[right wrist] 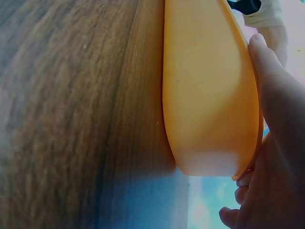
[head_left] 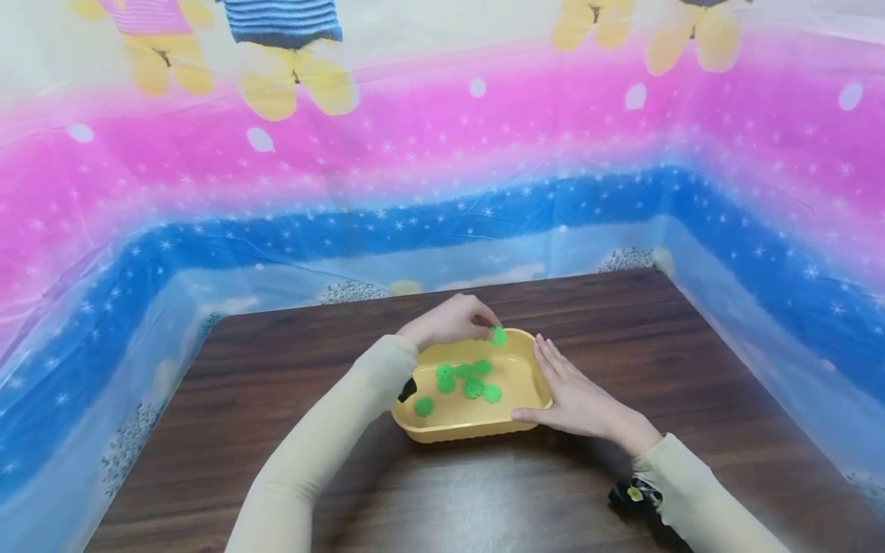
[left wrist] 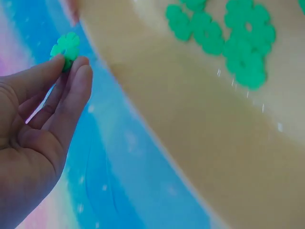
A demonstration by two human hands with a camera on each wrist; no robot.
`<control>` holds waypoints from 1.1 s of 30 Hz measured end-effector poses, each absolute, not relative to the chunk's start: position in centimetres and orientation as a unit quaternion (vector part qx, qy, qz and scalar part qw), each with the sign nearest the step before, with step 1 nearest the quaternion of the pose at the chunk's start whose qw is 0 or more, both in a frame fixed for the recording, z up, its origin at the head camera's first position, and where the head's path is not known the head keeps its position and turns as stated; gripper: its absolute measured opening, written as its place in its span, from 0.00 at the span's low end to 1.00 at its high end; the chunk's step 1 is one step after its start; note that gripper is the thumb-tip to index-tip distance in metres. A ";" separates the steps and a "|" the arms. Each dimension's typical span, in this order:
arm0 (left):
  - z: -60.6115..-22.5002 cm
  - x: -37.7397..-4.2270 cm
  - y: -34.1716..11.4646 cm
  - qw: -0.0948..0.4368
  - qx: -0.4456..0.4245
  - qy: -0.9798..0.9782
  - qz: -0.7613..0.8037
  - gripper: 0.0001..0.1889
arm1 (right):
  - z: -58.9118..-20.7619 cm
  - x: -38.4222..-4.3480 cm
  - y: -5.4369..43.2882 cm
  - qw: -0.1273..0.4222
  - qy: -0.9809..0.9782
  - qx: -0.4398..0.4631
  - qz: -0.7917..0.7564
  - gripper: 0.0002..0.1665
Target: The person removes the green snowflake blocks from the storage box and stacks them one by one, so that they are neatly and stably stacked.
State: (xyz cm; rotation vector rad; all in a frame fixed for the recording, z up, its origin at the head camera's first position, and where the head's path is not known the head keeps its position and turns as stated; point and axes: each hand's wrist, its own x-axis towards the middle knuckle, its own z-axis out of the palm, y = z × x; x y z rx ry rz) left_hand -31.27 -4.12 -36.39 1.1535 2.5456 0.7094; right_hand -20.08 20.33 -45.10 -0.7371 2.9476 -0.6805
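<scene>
A shallow yellow plastic basin stands on the table with several green flower-shaped plastic pieces scattered inside, some overlapping. Reaching over the basin's far left side, my left hand pinches one more green flower-shaped piece between thumb and fingertips, near the far rim. In the left wrist view that piece stands up from the fingertips, its petals showing. My right hand rests against the basin's right end, fingers extended along the side and thumb on the front rim. The right wrist view shows the thumb along the rim.
The dark wood-grain table carries the basin near its middle. Behind and on both sides hangs a pink, blue and white patterned cloth, meeting the table's edges. A black strapped device sits at the right wrist.
</scene>
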 end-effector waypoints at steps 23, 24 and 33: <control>-31.9 -30.9 -18.3 -0.023 0.163 0.885 0.436 0.16 | -44.9 -19.8 19.7 0.003 0.949 -0.237 -0.207 0.72; -31.8 -30.7 -19.1 -0.027 0.156 0.887 0.434 0.17 | -44.9 -19.8 19.7 0.002 0.950 -0.238 -0.204 0.71; -32.1 -29.1 -25.4 -0.062 0.075 0.903 0.419 0.18 | -44.9 -19.6 19.8 0.007 0.949 -0.231 -0.213 0.72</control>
